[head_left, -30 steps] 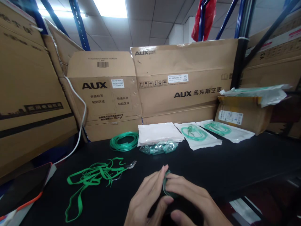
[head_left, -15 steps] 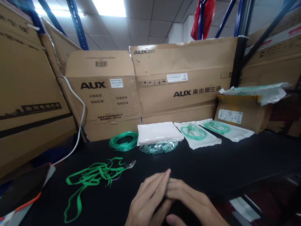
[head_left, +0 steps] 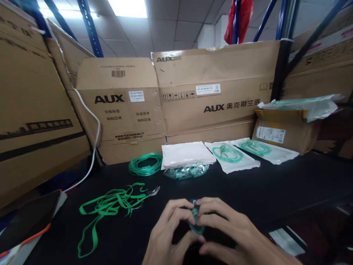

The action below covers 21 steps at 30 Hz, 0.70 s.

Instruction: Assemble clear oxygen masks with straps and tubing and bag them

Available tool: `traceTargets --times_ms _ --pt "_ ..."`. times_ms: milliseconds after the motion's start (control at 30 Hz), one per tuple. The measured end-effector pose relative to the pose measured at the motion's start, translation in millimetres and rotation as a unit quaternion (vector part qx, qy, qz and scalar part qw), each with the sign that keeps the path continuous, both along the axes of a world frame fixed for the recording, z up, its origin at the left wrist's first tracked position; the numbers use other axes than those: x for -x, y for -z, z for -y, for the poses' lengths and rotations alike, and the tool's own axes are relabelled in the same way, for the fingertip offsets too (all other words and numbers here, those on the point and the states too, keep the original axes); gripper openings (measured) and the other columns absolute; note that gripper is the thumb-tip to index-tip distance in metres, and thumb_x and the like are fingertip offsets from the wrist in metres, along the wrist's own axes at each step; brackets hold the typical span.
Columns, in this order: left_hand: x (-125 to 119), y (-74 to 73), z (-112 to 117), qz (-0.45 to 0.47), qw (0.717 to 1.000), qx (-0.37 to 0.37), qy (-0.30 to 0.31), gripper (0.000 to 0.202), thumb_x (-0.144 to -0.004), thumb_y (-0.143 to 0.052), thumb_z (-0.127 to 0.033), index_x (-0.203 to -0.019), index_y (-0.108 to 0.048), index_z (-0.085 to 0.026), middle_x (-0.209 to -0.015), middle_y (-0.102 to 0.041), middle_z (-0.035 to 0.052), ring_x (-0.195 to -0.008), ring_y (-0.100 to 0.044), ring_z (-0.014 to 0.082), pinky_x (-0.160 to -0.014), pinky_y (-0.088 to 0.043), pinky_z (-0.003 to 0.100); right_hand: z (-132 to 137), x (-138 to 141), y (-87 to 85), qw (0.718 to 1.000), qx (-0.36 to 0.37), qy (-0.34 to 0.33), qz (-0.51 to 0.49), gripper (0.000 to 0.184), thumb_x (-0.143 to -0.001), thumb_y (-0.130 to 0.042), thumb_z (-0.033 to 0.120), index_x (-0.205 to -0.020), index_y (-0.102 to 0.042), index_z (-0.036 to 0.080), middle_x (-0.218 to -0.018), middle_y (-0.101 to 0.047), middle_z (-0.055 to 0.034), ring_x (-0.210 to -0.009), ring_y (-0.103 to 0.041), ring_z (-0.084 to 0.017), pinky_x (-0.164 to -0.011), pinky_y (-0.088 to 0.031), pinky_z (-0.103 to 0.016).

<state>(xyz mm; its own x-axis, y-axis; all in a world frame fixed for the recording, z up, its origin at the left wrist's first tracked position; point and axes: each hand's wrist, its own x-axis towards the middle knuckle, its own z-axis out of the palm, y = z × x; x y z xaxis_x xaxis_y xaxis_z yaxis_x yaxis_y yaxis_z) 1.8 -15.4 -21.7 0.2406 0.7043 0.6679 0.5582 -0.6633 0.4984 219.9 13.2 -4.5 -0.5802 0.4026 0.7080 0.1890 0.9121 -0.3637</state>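
Observation:
At the front of the table, a clear green plastic oxygen mask [head_left: 196, 227] is held between both hands, partly hidden by the fingers. My left hand [head_left: 171, 229] grips it from the left with bent fingers. From the right, my right hand [head_left: 230, 225] has its fingertips closed on the same mask. To the left lies a tangle of green elastic straps [head_left: 117, 202], with a small clear piece [head_left: 153, 191] at its right end. Beyond my hands, several clear masks [head_left: 187, 171] lie against a stack of white pouches [head_left: 187, 154].
A coil of green tubing [head_left: 145, 164] lies left of the pouches. Two pouches with tubing [head_left: 234, 156] lie at the right, before a small carton [head_left: 281, 129]. A phone-like device [head_left: 30, 221] is at the left edge. Large cardboard panels [head_left: 212, 99] wall the back.
My hands were pressed together and nearly hid what they held. Now they have spread apart a little, and the green mask shows between the fingertips.

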Motion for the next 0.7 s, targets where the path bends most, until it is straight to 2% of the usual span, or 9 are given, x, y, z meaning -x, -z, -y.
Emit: traceTargets --times_ms 167,300,433,700 --pt "0 -1.6 0 0.002 1.0 0.023 0.002 0.025 -0.09 -0.065 -0.002 -0.088 -0.067 -0.027 -0.113 -0.07 -0.0014 -0.103 -0.072 0.0152 -0.09 -0.056 0.021 -2 -1 2.3 1.0 0.012 0.007 0.0 0.027 -0.095 -0.073 0.015 -0.121 -0.066 0.021 -0.128 -0.069 -0.0083 -0.125 -0.063 -0.018 -0.108 -0.049 -0.019" --pt "0 -1.5 -1 0.006 1.0 0.02 0.01 0.026 -0.09 -0.064 -0.002 -0.093 -0.067 -0.028 -0.113 -0.071 -0.0011 -0.1 -0.073 0.0149 -0.088 -0.056 0.021 -3 -1 9.6 0.999 0.048 0.004 -0.003 0.038 -0.095 -0.069 0.006 -0.126 -0.062 0.025 -0.133 -0.065 -0.0054 -0.124 -0.064 -0.015 -0.107 -0.049 -0.016" --pt "1 -0.4 -2 0.007 1.0 0.004 0.024 0.025 -0.095 -0.061 -0.004 -0.099 -0.069 -0.028 -0.114 -0.07 -0.0001 -0.101 -0.072 0.0147 -0.087 -0.058 0.021 -6 -3 19.3 0.996 0.091 0.005 -0.016 0.045 -0.099 -0.06 0.005 -0.136 -0.055 0.031 -0.138 -0.062 -0.003 -0.128 -0.06 -0.015 -0.11 -0.047 -0.019" --pt "-1 -1.0 -1 -0.003 0.999 -0.018 0.04 0.028 -0.097 -0.059 -0.004 -0.106 -0.068 -0.029 -0.118 -0.07 0.0007 -0.107 -0.071 0.0142 -0.091 -0.057 0.021 -8 -1 18.1 0.992 0.116 -0.015 -0.05 0.032 -0.102 -0.054 0.005 -0.123 -0.061 0.028 -0.125 -0.067 -0.0027 -0.122 -0.064 -0.014 -0.105 -0.049 -0.02"
